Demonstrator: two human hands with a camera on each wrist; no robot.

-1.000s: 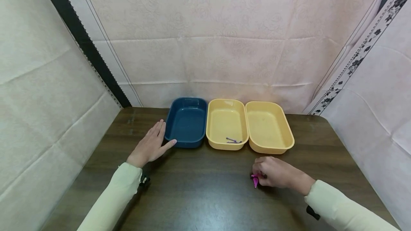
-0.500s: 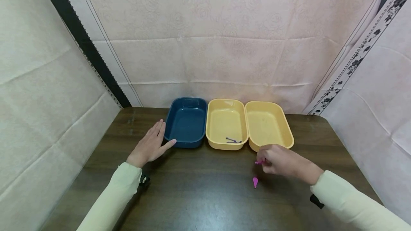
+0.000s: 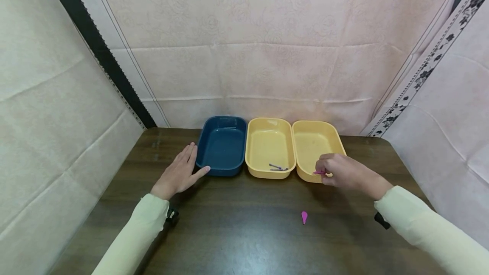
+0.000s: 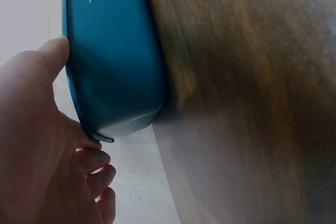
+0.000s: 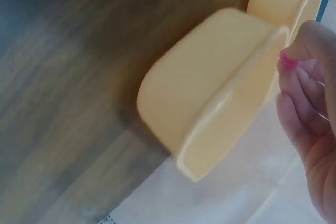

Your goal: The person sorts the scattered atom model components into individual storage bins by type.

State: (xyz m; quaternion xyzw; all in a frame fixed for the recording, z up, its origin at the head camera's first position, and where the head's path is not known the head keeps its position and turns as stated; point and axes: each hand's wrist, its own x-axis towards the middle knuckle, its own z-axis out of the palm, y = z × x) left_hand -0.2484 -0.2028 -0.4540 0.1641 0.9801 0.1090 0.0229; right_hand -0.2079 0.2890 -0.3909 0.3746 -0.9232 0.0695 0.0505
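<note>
With its fingers stretched out, my left hand (image 3: 178, 172) rests against the left side of the blue tray (image 3: 222, 172); in the left wrist view the thumb (image 4: 56, 52) touches the rim. My right hand (image 3: 341, 171) pinches a small magenta piece (image 3: 320, 172) between thumb and fingertips, above the front of the right yellow tray (image 3: 313, 150). Only a rounded pink end (image 5: 289, 59) of it shows in the right wrist view, so its kind is unclear. A magenta teardrop-shaped piece (image 3: 304, 217) lies on the table in front of that tray.
The middle yellow tray (image 3: 269, 143) holds a few thin purple sticks (image 3: 278, 167) near its front. All the trays stand side by side towards the back of the brown wooden table (image 3: 237, 220). Pale cloth (image 3: 244, 71) hangs behind and at both sides.
My right hand has lifted a magenta piece from the table and moved it away from me to the right yellow tray. The teardrop-shaped piece stays on the table. My left hand has not moved.
</note>
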